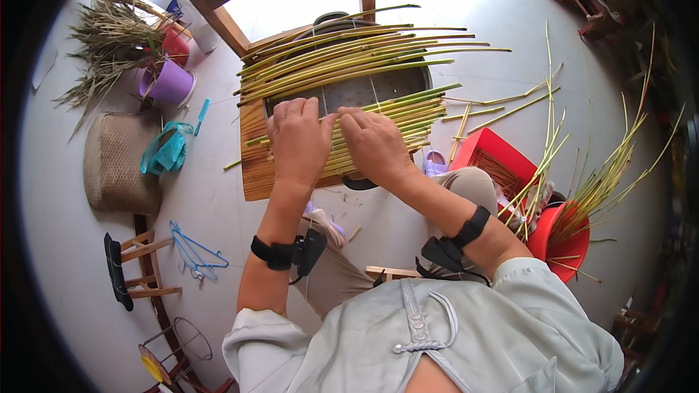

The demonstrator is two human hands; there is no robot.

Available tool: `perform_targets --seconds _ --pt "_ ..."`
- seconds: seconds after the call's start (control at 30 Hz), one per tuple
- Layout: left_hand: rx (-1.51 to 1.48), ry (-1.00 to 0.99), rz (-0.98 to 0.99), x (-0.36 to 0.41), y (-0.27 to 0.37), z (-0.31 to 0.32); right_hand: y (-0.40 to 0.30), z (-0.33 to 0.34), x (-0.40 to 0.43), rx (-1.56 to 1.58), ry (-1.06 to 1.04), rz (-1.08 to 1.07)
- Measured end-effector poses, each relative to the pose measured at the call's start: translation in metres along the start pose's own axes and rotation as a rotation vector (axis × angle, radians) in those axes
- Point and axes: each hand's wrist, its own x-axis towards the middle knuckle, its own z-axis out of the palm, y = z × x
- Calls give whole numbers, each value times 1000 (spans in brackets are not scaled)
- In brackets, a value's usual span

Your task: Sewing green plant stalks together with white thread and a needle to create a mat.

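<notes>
My left hand (pixel 299 134) and my right hand (pixel 371 139) rest side by side on the near row of green and yellow plant stalks (pixel 404 120), fingers bent over its far edge. White strings (pixel 375 93) run from this row across a gap to a looser group of long stalks (pixel 349 54) farther off. Under the stalks lies a large dark round pan (pixel 420 76) on a wooden board (pixel 254 174). What my fingertips grip is hidden behind the hands.
Red bucket (pixel 570 254) with long stalks and a red box (pixel 469 147) stand at right. A purple bucket (pixel 169 83), teal bag (pixel 168 150), wicker seat (pixel 123 164), wooden stool (pixel 116 267) and blue hangers (pixel 199 256) are at left. Cut stalks (pixel 513 112) lie on the floor.
</notes>
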Motion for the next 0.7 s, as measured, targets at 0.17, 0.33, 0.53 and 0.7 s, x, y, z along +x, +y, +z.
perform_targets --seconds 0.17,0.33,0.53,0.7 --pt "-337 21 26 -23 11 24 2 2 0 63 5 -17" --pt "-344 -51 55 -31 10 26 2 -3 1 87 1 2" --pt "-234 29 114 -38 1 33 -4 -7 1 175 0 44" --pt "-155 55 179 -35 3 37 4 -26 -7 494 -39 296"
